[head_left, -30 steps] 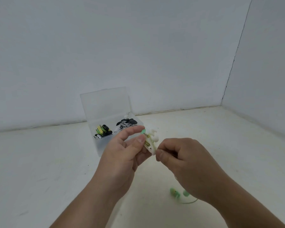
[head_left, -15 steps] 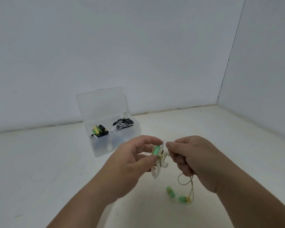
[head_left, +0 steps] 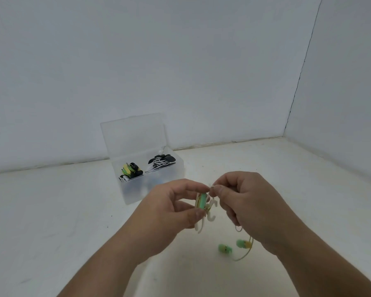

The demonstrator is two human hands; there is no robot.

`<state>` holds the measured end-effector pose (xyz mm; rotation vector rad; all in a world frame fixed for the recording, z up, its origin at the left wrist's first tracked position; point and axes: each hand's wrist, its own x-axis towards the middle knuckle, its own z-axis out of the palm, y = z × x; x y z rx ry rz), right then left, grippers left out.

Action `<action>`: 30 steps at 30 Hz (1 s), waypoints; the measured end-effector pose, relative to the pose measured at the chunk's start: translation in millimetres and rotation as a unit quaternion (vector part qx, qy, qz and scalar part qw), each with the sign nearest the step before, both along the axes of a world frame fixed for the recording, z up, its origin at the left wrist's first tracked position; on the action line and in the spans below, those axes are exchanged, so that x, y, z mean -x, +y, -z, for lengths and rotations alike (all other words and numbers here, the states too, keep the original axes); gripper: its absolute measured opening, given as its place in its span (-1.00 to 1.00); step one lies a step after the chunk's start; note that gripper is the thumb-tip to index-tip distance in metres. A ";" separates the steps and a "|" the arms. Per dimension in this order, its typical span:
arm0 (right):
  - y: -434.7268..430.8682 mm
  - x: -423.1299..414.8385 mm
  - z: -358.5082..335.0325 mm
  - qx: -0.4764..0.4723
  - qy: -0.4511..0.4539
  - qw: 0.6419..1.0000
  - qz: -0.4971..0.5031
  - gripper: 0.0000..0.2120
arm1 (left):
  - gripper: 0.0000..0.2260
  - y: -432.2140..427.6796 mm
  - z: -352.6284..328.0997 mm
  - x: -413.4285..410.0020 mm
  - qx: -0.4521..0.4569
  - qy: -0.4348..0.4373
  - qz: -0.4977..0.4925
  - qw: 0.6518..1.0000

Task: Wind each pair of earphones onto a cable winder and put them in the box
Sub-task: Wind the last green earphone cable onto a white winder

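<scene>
White tabletop [head_left: 51,211] beneath left grip [head_left: 171,211] clamped round the cable winder [head_left: 200,226], right grip [head_left: 244,202] pinched onto the earphone cable [head_left: 243,257].

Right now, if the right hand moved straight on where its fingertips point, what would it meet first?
Probably the white cable winder, held by the left hand just beyond the right hand; depth looks similar.

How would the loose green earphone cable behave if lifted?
Probably floppy: the cable curves slackly below the right hand. Likely light, since thin; the earbuds at its end may swing or drag as the winder takes it up.
</scene>
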<state>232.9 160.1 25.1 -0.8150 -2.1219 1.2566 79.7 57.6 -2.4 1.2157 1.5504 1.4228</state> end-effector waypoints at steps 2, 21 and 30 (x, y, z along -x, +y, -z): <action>0.6 0.2 0.1 0.019 0.017 1.000 0.006 -0.77 | -0.72 -0.1 -0.3 1.2 0.002 -0.009 0.000 1.000; 7.7 -0.1 -0.5 0.233 0.140 0.961 0.052 -0.73 | -0.70 -2.0 -2.5 -0.5 -0.042 -0.097 0.075 0.992; -6.9 -1.4 -6.0 0.064 0.089 0.993 -0.040 -0.74 | -0.75 -0.8 -4.4 -7.4 -0.023 -0.082 0.012 0.996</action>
